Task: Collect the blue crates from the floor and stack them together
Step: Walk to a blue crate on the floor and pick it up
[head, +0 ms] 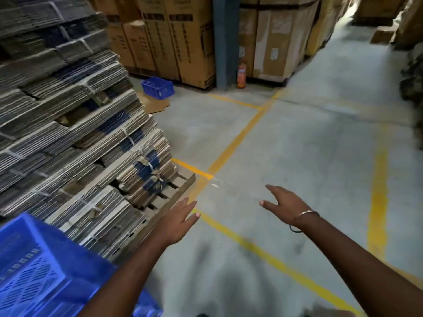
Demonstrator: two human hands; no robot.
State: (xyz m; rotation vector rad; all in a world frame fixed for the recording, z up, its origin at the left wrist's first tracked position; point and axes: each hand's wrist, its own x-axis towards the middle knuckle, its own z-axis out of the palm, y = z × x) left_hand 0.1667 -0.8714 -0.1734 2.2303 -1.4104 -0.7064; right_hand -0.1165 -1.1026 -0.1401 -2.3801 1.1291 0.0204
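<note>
A large blue perforated crate fills the lower left corner, close to me, partly hidden by my left forearm. A second, smaller-looking blue crate stands far off on the floor beside the stacked cardboard. My left hand reaches forward over the pallet corner, fingers apart, holding nothing. My right hand is stretched out over the bare floor, fingers spread and empty, a thin bangle on its wrist. Neither hand touches a crate.
A tall stack of bundled flat cardboard on a wooden pallet lines the left side. Big brown cartons and a blue column stand at the back, with an orange extinguisher. Yellow lines cross the grey concrete floor.
</note>
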